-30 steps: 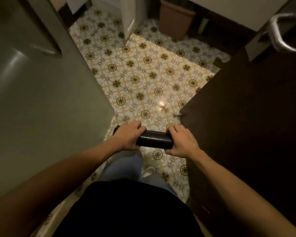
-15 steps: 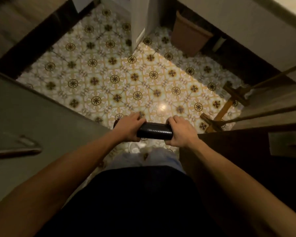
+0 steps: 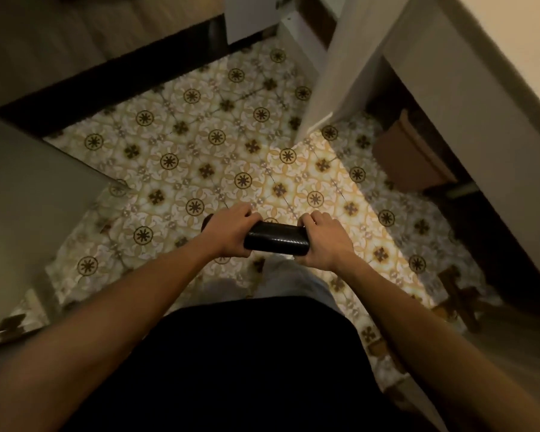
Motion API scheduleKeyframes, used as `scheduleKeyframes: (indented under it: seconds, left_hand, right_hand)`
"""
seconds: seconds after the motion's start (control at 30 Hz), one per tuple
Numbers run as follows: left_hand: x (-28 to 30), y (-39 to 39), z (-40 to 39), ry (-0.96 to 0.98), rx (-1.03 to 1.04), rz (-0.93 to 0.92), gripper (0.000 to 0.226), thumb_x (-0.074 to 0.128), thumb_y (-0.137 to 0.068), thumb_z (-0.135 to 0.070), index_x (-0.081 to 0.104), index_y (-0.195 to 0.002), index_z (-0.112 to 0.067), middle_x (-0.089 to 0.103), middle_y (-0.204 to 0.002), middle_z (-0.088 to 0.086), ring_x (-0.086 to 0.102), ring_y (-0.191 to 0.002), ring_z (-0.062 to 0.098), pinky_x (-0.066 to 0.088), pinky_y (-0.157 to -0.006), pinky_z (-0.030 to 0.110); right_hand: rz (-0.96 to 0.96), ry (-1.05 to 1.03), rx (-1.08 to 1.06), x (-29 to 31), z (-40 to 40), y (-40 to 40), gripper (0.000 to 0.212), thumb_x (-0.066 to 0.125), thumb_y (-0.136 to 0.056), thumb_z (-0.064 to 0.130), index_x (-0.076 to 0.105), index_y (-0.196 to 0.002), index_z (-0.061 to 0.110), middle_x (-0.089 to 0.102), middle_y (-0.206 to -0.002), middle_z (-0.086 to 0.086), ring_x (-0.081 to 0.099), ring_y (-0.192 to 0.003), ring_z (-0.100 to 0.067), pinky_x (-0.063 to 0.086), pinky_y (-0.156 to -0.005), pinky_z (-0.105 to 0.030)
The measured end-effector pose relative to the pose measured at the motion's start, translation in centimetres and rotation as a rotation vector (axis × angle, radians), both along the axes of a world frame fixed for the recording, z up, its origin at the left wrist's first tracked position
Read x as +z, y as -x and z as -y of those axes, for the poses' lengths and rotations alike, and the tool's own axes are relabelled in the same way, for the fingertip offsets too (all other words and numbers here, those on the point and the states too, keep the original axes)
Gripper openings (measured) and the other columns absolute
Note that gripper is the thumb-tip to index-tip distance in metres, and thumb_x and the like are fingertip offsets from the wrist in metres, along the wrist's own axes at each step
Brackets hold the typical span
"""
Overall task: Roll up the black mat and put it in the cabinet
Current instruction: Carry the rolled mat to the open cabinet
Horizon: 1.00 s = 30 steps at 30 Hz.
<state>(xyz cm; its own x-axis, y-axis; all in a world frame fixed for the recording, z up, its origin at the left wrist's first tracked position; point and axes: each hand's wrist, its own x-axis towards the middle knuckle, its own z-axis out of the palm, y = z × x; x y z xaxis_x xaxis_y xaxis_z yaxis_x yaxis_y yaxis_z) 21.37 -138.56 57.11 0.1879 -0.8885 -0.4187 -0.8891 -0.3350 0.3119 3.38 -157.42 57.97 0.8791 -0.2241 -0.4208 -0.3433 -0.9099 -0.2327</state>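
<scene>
Both hands' grip clenched on rolled black mat (image 3: pixel 276 241) (ends covered); open tiled floor (image 3: pixel 200 145) ahead.

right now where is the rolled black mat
In the head view it is centre frame, the rolled black mat held level between the left hand and right hand, above the patterned floor.

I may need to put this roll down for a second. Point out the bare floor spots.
Widest bare patch: patterned floor ahead of the rolled black mat, held by left hand and right hand, between the grey panel and white post. The right is crowded: a brown bin under the counter.
</scene>
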Motion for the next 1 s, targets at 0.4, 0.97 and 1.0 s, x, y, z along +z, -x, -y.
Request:
scheduleKeyframes:
  seconds: [0.4,0.97,1.0]
  left_hand:
    - [-0.3,-12.6,7.7,-0.043,0.298,-0.016,0.070,0.073,-0.069,-0.058,0.053,-0.125,-0.021,0.050,-0.116,0.005,0.050,-0.107,0.024,0.047,-0.076,0.037]
    - [-0.5,-44.7,23.7,-0.061,0.051,-0.019,0.073,0.072,-0.067,-0.059,0.050,-0.128,-0.024,0.051,-0.112,0.003,0.055,-0.102,0.024,0.048,-0.069,0.035]
    - [-0.6,-46.3,25.2,-0.062,0.027,-0.015,0.076,0.072,-0.067,-0.059,0.047,-0.129,-0.024,0.052,-0.113,0.003,0.055,-0.102,0.024,0.049,-0.069,0.035]
  right_hand:
    - [-0.017,-0.078,0.279,-0.1,12.2,-18.8,0.068,0.077,-0.063,0.056,0.053,-0.114,0.018,0.055,-0.107,-0.005,0.052,-0.095,-0.026,0.049,-0.077,-0.040]
    - [-0.002,-0.142,0.004,-1.1,24.5,-45.1,0.073,0.079,-0.060,0.053,0.050,-0.118,0.020,0.053,-0.116,-0.006,0.053,-0.106,-0.029,0.051,-0.081,-0.043]
    - [-0.005,-0.142,-0.021,-1.4,25.3,-46.1,0.075,0.080,-0.060,0.054,0.051,-0.119,0.019,0.053,-0.116,-0.006,0.052,-0.107,-0.029,0.051,-0.081,-0.043]
